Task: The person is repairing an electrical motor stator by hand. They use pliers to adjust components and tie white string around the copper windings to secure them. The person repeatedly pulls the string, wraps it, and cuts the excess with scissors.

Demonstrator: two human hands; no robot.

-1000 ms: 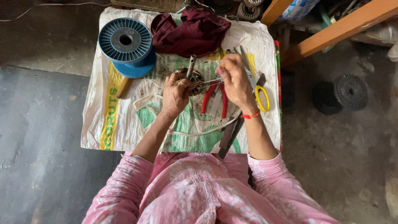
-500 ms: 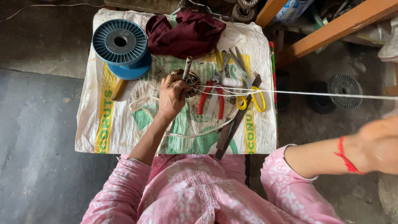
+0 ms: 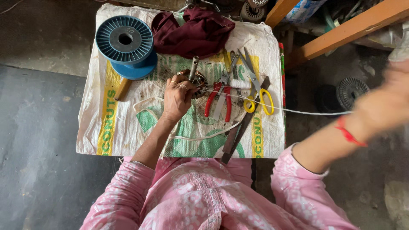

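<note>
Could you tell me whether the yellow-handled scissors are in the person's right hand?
No, the yellow-handled scissors lie on the sack, while the right hand is pulled far out to the side.

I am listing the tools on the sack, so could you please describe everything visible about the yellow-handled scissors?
The scissors have two yellow plastic-looking loop handles and long grey metal blades. They lie flat on the woven sack, handles toward the person, blades pointing away and seemingly a little apart. Red-handled pliers lie just beside them. A taut white string crosses the handles. Neither hand touches them.
</note>
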